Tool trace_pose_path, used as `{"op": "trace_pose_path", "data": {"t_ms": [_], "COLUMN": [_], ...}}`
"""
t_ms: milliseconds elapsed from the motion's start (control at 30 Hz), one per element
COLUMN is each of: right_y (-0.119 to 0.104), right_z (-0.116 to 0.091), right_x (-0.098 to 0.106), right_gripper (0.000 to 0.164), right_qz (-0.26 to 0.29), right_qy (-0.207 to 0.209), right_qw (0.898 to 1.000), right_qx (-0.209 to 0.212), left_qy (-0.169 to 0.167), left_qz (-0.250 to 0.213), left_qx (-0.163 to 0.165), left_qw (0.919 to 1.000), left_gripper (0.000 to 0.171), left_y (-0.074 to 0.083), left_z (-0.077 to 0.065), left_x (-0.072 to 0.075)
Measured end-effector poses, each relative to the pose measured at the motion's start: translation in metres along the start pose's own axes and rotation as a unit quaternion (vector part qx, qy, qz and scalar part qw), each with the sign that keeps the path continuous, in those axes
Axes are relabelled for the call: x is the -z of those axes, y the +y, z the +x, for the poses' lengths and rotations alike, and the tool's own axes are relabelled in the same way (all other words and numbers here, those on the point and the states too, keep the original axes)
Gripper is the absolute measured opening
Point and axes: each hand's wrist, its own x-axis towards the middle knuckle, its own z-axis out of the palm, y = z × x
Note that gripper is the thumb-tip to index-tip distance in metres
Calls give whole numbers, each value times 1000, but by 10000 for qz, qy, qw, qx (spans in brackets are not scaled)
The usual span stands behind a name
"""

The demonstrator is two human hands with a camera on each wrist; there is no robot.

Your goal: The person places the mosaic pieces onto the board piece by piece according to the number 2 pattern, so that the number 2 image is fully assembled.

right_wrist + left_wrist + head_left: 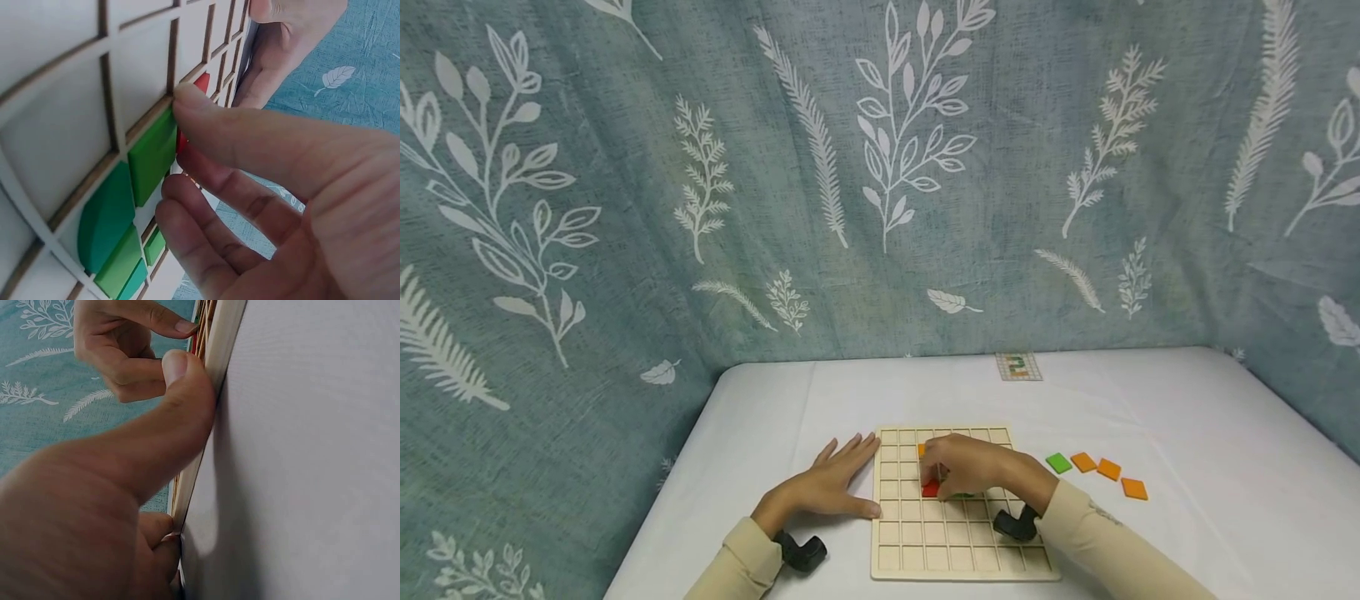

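My left hand [833, 485] lies with spread fingers at the left side of a wooden grid board [898, 533], its fingertips and thumb at the rim. In the left wrist view that thumb presses against the board's edge [215, 369]. Over the middle of the board, my right hand [966, 465] has curled fingers, with thumb and index finger pinching a red tile [930, 489] at its cell. In the right wrist view a green tile [153, 156] and a rounded teal tile [107, 215] sit in cells beside the thumb. The fingers partly hide the red tile.
Right of the board lie a loose green tile [1058, 463] and several orange tiles [1108, 469]. A small patterned card [1018, 367] lies at the table's far edge. An orange tile [921, 450] shows behind the right hand. A leaf-patterned curtain [880, 183] hangs behind the white table [820, 396].
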Motion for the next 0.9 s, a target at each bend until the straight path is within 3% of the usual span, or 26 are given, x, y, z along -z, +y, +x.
{"op": "trace_pose_path", "data": {"t_ms": [567,900], "right_y": [2,10], "right_z": [-6,-43], "right_x": [-1,11], "right_gripper": [29,23], "right_qz": [-240,303], "right_qy": [264,898], "right_qw": [9993,9954], "right_qx": [55,109], "left_qy": [-3,28], "left_qz": [8,28], "left_qx": [29,8], "left_qw": [10000,10000], "left_gripper": [107,107], "left_y": [0,1], "left_z": [2,1], "left_x": [3,0]}}
